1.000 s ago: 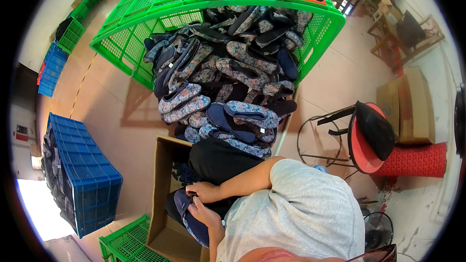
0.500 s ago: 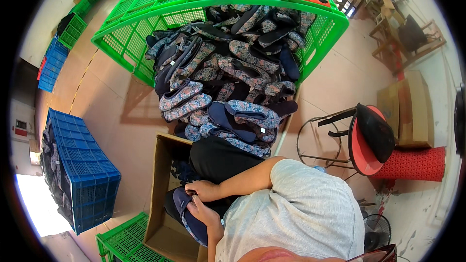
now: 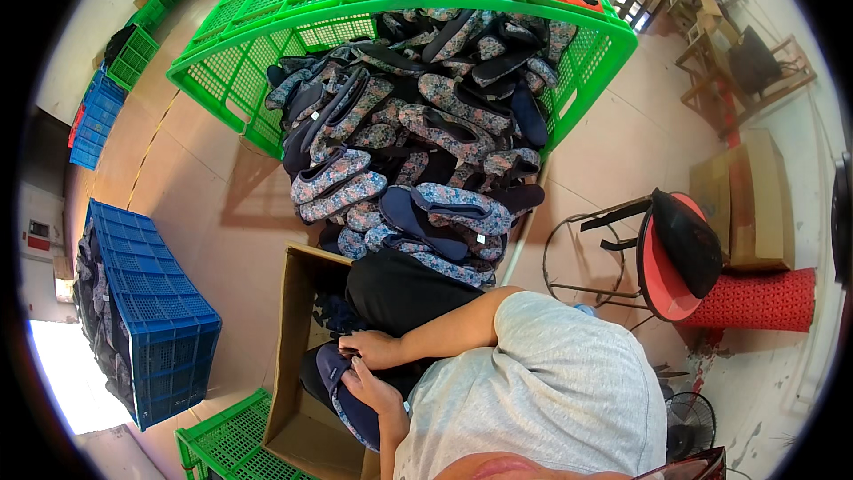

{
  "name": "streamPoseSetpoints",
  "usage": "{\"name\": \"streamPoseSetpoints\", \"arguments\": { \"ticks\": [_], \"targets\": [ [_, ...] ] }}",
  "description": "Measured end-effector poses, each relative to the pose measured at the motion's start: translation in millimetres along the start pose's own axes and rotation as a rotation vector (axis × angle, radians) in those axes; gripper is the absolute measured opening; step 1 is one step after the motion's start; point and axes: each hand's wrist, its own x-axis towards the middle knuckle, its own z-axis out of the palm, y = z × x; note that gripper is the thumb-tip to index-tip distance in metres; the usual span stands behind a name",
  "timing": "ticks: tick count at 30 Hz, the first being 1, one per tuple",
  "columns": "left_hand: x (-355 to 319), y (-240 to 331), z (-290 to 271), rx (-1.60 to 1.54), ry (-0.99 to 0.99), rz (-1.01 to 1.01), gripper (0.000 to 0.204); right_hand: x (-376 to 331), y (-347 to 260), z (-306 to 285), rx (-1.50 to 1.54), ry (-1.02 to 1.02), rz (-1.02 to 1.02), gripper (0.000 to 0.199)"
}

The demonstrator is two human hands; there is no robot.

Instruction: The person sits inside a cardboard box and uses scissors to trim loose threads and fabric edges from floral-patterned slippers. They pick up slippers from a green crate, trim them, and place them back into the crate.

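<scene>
Your left hand (image 3: 369, 388) and your right hand (image 3: 366, 348) met low in the view, over the open cardboard box (image 3: 286, 373) in front of you. Both were closed on the same dark blue slipper (image 3: 342, 391): the left hand gripped it from below with its fingers curled round the near edge, and the right hand pinched its upper rim, fingertips touching the fabric just above the left hand's. The slipper sat partly inside the box, its toe end pointing toward your body. Your right forearm crossed from your grey shirt (image 3: 542, 382) over a black cloth (image 3: 395, 289) that lay against the far side of the box. Just beyond that cloth a heap of slippers (image 3: 418, 151), some flowered in blue and pink and some plain dark blue, spilled down out of a large green plastic crate (image 3: 267, 44) tipped toward you, and the lowest of them touched the black cloth. A few more dark pieces lay on top of the crate's far rim. To your left stood a blue crate (image 3: 147, 311), well apart from the box, and a green crate (image 3: 222, 436) lay near the box's near corner. To your right stood a metal stool with a red seat (image 3: 662, 258), a red roll (image 3: 755, 300) beside it, and a brown carton (image 3: 751, 196) behind.
</scene>
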Motion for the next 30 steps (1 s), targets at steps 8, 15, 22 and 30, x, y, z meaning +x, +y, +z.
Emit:
{"name": "streamPoseSetpoints", "arguments": {
  "ticks": [8, 15, 22, 30],
  "targets": [
    [-0.5, 1.6, 0.2, -0.013, -0.004, -0.014, 0.034, -0.3, -2.5, -1.3, -0.002, 0.021, -0.019, 0.022],
    [-1.0, 3.7, 1.6, -0.006, -0.004, 0.006, 0.033, -1.7, -10.5, -6.3, -0.007, 0.007, -0.02, 0.021],
    [-1.7, 7.0, 4.2, -0.009, 0.001, 0.018, 0.032, -0.6, -6.6, -4.0, -0.007, 0.012, -0.018, 0.02],
    [-0.7, 1.7, -0.3, -0.005, -0.001, -0.001, 0.029, -0.3, -7.4, -3.6, -0.009, 0.017, -0.01, 0.019]
  ]
}}
